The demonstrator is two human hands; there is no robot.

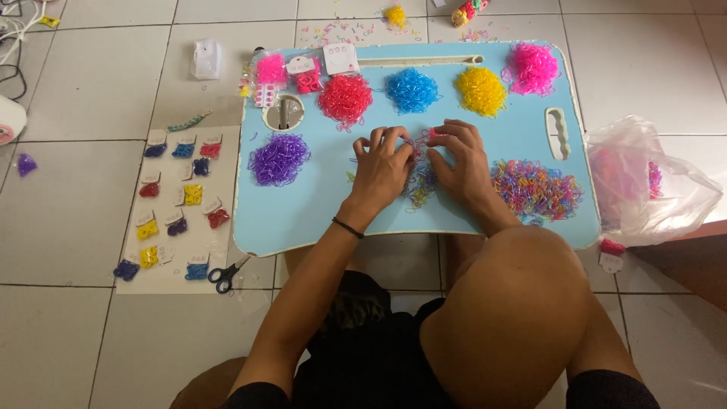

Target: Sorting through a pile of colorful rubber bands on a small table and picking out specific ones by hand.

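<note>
Both hands are down on the light blue tabletop (303,212), picking through a small mixed pile of rubber bands (419,182) right between them. The left hand (381,168) has its fingers spread and rests on the pile's edge. The right hand (456,160) pinches a pink band (433,133) at its fingertips, too tiny to tell its long axis. A bigger multicolour heap (536,189) sits just right.
</note>
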